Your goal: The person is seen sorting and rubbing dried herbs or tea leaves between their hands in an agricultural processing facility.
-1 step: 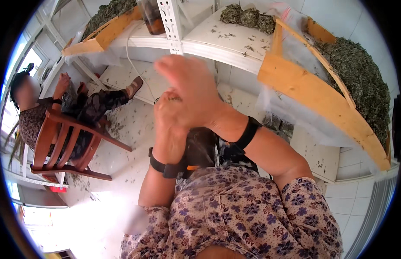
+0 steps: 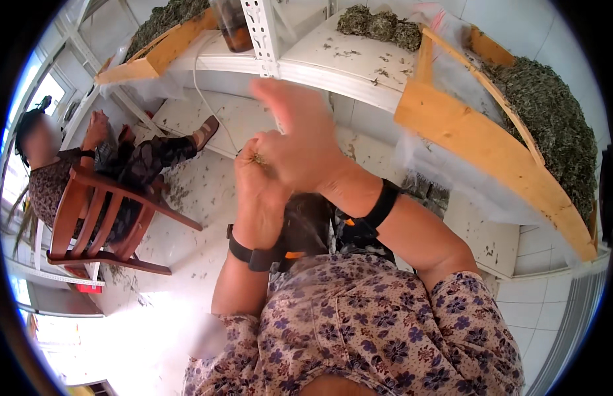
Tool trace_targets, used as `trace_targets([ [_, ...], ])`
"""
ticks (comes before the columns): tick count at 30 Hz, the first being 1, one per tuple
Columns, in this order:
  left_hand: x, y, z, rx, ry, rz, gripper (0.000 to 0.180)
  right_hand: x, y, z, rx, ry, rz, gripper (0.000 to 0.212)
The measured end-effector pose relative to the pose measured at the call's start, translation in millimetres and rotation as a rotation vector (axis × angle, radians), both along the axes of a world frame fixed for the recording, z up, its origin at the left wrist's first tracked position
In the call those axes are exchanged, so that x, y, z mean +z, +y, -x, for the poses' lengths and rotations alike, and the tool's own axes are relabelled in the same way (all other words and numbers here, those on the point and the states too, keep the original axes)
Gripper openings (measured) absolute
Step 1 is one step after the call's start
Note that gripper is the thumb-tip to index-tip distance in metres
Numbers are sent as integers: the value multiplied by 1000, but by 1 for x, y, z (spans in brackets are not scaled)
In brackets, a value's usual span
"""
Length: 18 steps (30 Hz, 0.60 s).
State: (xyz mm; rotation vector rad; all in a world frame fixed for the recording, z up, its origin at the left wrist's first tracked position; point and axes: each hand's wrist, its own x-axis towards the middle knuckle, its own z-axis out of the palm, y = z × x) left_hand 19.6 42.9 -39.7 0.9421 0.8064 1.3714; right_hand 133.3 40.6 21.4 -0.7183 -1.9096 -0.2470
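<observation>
I look down from above on a white floor [image 2: 188, 247] strewn with dry plant crumbs, bending with the wide lens. Next in size, the wearer's floral blouse [image 2: 386, 317] fills the lower middle. Across the top runs a white metal shelf [image 2: 310, 56]; on its right side sits a pale wooden tray [image 2: 478, 148], lined with clear plastic and heaped with dark green dried plant matter [image 2: 544, 112]. At the far left, a co-worker [image 2: 52, 188] sits by a reddish-brown wooden chair [image 2: 115, 214], one leg stretched out. Smaller, three clumps [image 2: 379, 28] of the same green stuff rest on the shelf, left of the tray.

The wearer's hands meet at centre, in front of the shelf. The left hand [image 2: 257, 181] curls round a small plant bit [image 2: 260, 160], which shows in its palm. The right hand [image 2: 306, 142] lies against it, its upper part blurred; I cannot tell whether it grips anything. Just now the right hand has shifted slightly rightward and its wristband [image 2: 384, 203] has turned its orange tab into view. I judge this a small rubbing or pressing stroke, with the bit kept in hand.

I find no brand, label or writing I can read.
</observation>
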Motion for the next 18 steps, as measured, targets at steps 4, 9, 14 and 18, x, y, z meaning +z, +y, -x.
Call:
trace_targets([
  [4,13,0,-8,-292,-780,220,24,-11,3,-3,61,332,150,36],
  [9,21,-10,-26,-179,-539,179,37,-20,3,3,-187,36,67,35],
  [14,24,-3,-19,-444,-770,-25,41,-13,-1,4,-137,24,229,38],
  [18,33,22,-15,-62,15,-68,25,-1,2,-14,-30,249,-65,47],
])
